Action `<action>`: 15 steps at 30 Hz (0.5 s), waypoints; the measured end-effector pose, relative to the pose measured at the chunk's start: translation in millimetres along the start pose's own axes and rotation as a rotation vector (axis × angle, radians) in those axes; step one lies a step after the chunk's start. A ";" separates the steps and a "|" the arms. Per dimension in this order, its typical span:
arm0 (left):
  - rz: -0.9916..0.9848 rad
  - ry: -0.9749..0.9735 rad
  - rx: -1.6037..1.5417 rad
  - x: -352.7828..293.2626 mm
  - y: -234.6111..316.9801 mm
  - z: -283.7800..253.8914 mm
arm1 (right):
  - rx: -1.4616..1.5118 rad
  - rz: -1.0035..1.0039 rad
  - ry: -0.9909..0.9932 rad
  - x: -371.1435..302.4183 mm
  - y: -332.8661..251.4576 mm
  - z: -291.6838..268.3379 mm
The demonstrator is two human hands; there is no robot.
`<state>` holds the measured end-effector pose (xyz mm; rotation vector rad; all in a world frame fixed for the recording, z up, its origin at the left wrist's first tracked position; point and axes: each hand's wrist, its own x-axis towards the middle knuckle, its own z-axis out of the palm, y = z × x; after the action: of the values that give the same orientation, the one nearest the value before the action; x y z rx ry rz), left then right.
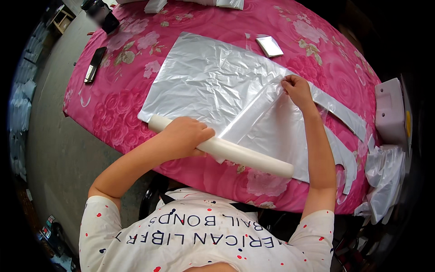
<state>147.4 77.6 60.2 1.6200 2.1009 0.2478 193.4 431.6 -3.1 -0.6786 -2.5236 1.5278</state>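
A large silvery-white plastic bag [204,68] with two cut-out handle straps lies spread at a slant on the pink flowered tablecloth [118,118]. Its straps point to the right. My left hand [186,136] is closed around a cream-white tube [253,158], which lies across the near edge of the bag. Part of the tube is covered by that hand. At the bag's upper right, near the base of the straps, my right hand [298,93] pinches the plastic between thumb and fingers. A lifted fold of film runs from there down toward the tube.
A small shiny packet [269,46] lies beyond the bag, and a dark phone [95,65] on the left. White stacked plastic [226,3] sits at the far edge. To the right are a white box [390,109] and crumpled clear bags [385,174].
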 end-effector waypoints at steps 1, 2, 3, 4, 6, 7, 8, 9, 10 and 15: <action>0.064 0.060 0.102 15.7 -0.4 1.7 | 0.007 -0.011 -0.024 2.7 0.4 2.4; 0.142 0.228 0.103 29.1 -0.7 8.0 | 0.015 -0.022 -0.049 4.1 0.1 4.6; 0.219 0.395 0.101 42.6 -2.9 17.5 | 0.010 -0.005 -0.057 4.7 -1.4 7.3; 0.297 0.562 0.099 51.8 -5.6 25.9 | 0.006 0.011 -0.062 4.4 -3.9 8.7; 0.492 0.514 -0.038 53.6 -6.4 44.5 | 0.022 0.034 -0.077 6.6 -0.7 9.9; 0.585 0.487 -0.109 50.4 -5.4 53.0 | 0.032 0.040 -0.082 7.5 0.3 10.8; 0.596 0.396 -0.069 45.0 -4.8 59.1 | 0.042 0.046 -0.089 8.1 0.9 12.1; 0.598 0.387 -0.041 41.9 -2.3 60.8 | 0.054 0.054 -0.096 7.9 1.8 13.3; 0.598 0.378 -0.013 39.0 0.4 60.8 | 0.074 0.064 -0.108 8.0 1.6 12.5; 0.563 0.189 0.141 28.8 -0.4 80.5 | 0.161 0.139 -0.189 12.1 2.6 4.0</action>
<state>179.4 93.4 -17.5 2.3335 1.7721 0.4570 182.2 434.6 -8.9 -0.7318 -2.4908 1.9029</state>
